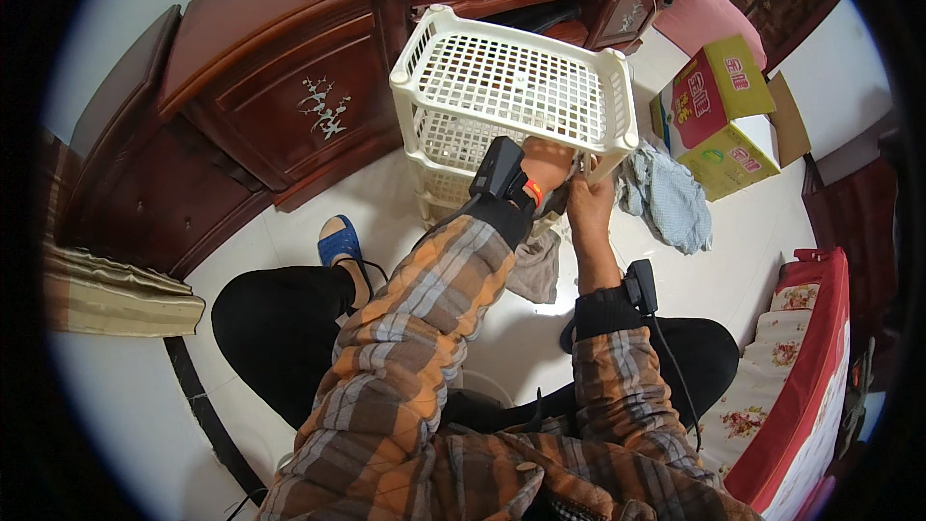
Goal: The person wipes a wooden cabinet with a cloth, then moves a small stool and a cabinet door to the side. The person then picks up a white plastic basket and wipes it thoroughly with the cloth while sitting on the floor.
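Observation:
A cream plastic storage rack (521, 82) with lattice shelves stands in front of me, its tiers stacked one above another. My left hand (548, 164) reaches in beneath the top shelf at the near right corner; its fingers are hidden by the shelf rim and my wrist. Beside it, my right hand (590, 201) is closed around the rack's near right post, just below the top shelf. A grey-brown cloth (536, 268) shows under my hands, by the rack's foot; whether a hand touches it I cannot tell.
A dark red wooden cabinet (289, 96) stands behind and left of the rack. At the right are an open cardboard box (714, 116) and a pale blue cloth (666, 198) on the floor. A red-edged floral cover (772, 376) lies near my right knee.

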A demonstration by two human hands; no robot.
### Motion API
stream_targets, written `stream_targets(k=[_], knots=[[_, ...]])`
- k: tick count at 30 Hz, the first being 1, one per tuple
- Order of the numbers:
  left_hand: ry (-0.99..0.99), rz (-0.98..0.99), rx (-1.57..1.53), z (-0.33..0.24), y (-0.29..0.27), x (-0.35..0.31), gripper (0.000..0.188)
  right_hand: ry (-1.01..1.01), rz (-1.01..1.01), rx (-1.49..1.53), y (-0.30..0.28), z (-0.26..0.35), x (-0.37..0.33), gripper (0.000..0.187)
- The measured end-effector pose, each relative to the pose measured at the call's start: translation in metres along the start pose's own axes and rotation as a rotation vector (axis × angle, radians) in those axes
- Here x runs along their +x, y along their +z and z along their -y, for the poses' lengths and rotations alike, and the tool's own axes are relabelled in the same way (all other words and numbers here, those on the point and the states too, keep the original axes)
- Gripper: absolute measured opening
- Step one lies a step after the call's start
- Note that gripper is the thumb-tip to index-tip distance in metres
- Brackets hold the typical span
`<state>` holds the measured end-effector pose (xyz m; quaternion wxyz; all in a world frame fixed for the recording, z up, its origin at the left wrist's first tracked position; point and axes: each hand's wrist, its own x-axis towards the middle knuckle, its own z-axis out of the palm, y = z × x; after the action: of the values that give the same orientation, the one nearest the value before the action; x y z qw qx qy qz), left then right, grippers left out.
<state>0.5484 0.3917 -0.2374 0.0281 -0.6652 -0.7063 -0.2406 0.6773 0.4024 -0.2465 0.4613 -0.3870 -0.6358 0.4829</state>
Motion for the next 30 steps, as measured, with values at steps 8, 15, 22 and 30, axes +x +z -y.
stream_targets(k=[8,15,22,30], knots=[[-0.001,0.289,-0.092,-0.009,-0.048,-0.010,0.028,0.010,-0.051,-0.075,0.004,0.004,0.000,0.043],[0.011,0.329,-0.097,-0.007,-0.058,-0.014,0.034,-0.400,-0.109,-0.535,-0.006,0.024,-0.005,0.036],[0.139,0.408,-0.085,-0.003,-0.072,-0.010,0.027,-0.083,0.073,-0.188,-0.002,0.024,-0.007,0.038],[-0.009,-0.394,-0.252,0.042,0.028,0.002,0.035,-0.113,0.103,-0.192,0.001,0.031,-0.003,0.038]])
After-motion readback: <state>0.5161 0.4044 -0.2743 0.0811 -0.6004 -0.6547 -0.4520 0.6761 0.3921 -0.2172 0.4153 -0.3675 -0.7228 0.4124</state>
